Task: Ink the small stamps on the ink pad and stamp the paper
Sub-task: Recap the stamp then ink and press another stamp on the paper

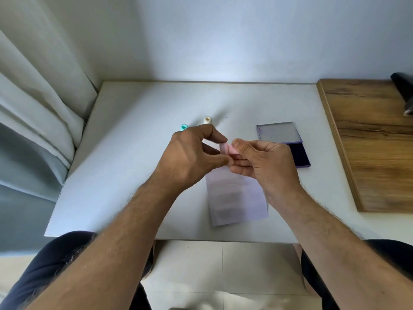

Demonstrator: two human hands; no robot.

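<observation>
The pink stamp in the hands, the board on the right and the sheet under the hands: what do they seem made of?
Pink stamp: probably plastic, judging by its smooth, even pastel colour. Board: wood or a wood-look laminate, with brown grain streaks and a matt face. Sheet: thin white paper, lying flat with faint print showing.

table (125, 166) left bare, ink pad (288, 145) right
</observation>
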